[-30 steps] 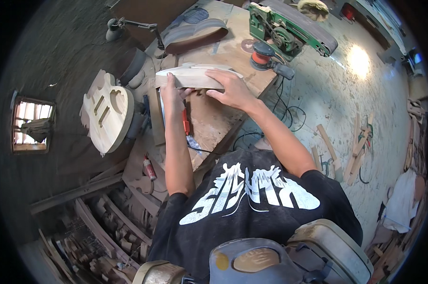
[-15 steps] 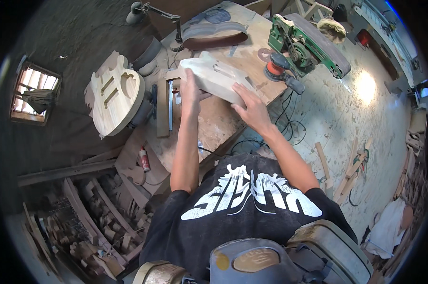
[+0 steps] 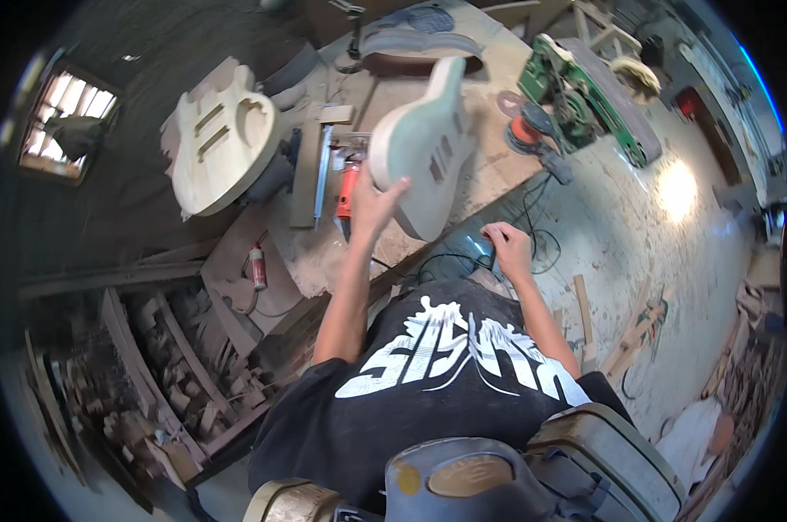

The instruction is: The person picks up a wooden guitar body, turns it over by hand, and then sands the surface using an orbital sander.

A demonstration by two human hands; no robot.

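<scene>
My left hand (image 3: pixel 378 204) grips the lower edge of a pale, unfinished electric guitar body (image 3: pixel 424 143), tilted up on edge over the workbench. Its face has a pale greenish tint and rectangular cut-outs, and some of it is blurred. My right hand (image 3: pixel 509 246) is off the body, in front of the bench's near edge. Its fingers are curled in, and I see nothing held in them. A red hand-held power tool (image 3: pixel 348 189) lies on the bench just left of my left hand, partly hidden by it.
Another guitar body (image 3: pixel 224 148) stands on the left. An orange and dark orbital sander (image 3: pixel 528 129) sits at the bench's right edge, by a green belt sander (image 3: pixel 576 91). Cables (image 3: pixel 533 213) hang beside the bench. Wood offcuts (image 3: pixel 185 383) fill a rack at lower left.
The guitar body has turned from lying nearly flat to standing tilted on edge. My right hand has let go of it and moved down toward me. The red tool has come into sight.
</scene>
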